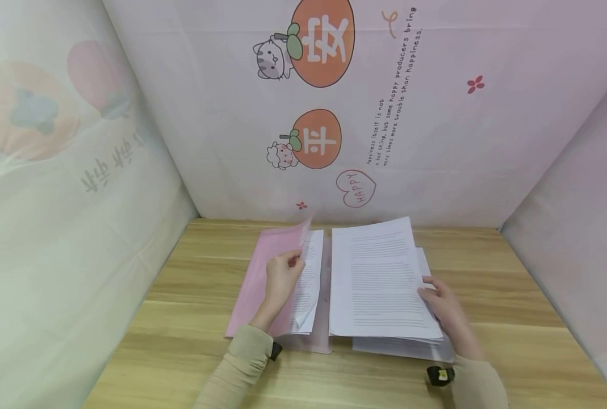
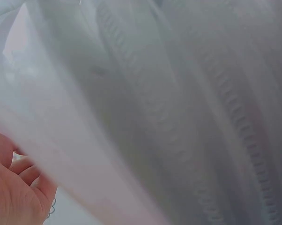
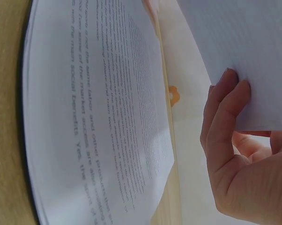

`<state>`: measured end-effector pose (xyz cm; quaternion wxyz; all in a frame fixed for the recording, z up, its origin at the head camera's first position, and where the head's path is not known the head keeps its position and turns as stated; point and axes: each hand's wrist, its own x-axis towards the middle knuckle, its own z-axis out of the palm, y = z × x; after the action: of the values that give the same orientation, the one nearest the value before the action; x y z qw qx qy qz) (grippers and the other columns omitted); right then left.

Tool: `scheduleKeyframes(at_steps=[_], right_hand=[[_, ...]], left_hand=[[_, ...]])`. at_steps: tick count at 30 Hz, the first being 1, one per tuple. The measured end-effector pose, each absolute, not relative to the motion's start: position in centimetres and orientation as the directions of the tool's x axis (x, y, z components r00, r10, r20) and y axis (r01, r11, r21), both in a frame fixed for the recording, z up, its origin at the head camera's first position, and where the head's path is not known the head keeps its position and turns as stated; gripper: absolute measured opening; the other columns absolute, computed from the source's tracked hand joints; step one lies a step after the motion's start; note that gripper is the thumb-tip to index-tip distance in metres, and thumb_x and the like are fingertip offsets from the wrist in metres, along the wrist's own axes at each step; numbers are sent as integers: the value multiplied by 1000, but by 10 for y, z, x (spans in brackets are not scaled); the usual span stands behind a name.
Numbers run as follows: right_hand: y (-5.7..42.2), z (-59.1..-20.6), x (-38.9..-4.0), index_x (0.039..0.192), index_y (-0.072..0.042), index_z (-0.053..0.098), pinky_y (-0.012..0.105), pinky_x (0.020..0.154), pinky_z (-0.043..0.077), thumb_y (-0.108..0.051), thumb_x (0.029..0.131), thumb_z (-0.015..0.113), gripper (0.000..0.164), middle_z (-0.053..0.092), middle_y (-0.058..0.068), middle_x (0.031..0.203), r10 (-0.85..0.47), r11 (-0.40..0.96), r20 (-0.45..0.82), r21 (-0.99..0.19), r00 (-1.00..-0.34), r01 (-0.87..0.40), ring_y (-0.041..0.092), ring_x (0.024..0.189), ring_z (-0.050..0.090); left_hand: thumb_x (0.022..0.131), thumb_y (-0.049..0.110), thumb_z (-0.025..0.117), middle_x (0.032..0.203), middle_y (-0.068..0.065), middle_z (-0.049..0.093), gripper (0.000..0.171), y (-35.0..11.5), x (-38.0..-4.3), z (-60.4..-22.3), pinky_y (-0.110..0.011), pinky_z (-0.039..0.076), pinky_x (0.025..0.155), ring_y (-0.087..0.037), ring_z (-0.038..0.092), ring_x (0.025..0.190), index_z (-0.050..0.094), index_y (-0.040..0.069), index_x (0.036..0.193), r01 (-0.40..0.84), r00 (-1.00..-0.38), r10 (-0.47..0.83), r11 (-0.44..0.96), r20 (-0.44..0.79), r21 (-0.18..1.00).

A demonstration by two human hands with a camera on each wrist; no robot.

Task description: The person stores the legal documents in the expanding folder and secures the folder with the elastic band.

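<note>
A pink translucent folder point(image 1: 252, 278) lies at the left with printed sheets point(image 1: 310, 270) inside. My left hand point(image 1: 283, 278) pinches the raised edge of its cover. Close up in the left wrist view, blurred clear plastic point(image 2: 145, 112) fills most of the picture, and the hand point(image 2: 14, 187) shows at lower left. My right hand point(image 1: 443, 307) grips the right edge of a stack of printed sheets point(image 1: 382, 278), tilted up over more paper point(image 1: 400, 347). In the right wrist view, fingers point(image 3: 225, 108) lie against the lifted sheet point(image 3: 263, 61), above a printed page point(image 3: 103, 122).
The papers and folder lie on a wooden table point(image 1: 180, 318). A white cloth wall with cartoon prints point(image 1: 426, 142) rises behind it, and cloth walls stand at left point(image 1: 53, 227) and right point(image 1: 579, 227). Dark wrist devices point(image 1: 440, 375) sit at the cuffs.
</note>
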<state>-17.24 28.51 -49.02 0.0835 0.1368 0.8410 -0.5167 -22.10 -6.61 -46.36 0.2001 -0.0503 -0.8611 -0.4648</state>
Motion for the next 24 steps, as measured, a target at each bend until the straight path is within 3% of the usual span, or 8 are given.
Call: scheduleKeyframes(at_steps=[6, 13, 24], right_hand=[[281, -489, -173, 150, 6, 29, 20, 69, 53, -21, 103, 44, 56, 43, 40, 143, 128, 427, -278, -851, -952, 306, 5, 87, 62], [276, -490, -175, 149, 6, 31, 20, 71, 52, -20, 103, 45, 55, 43, 40, 142, 125, 452, -267, -842, -955, 295, 17, 96, 65], [266, -492, -178, 148, 5, 35, 22, 69, 53, -20, 102, 46, 53, 47, 39, 140, 114, 457, -260, -843, -959, 283, 11, 88, 65]], left_hand=[[81, 1, 61, 89, -17, 77, 27, -66, -221, -464, -35, 63, 71, -27, 76, 80, 75, -4, 103, 270, -915, -103, 563, 391, 781], [81, 1, 61, 89, -16, 78, 27, -67, -221, -465, -36, 63, 72, -26, 76, 80, 75, -4, 103, 269, -914, -107, 560, 391, 783], [81, 2, 62, 91, -17, 77, 26, -66, -221, -462, -34, 63, 72, -27, 76, 80, 76, -3, 102, 291, -905, -102, 563, 414, 774]])
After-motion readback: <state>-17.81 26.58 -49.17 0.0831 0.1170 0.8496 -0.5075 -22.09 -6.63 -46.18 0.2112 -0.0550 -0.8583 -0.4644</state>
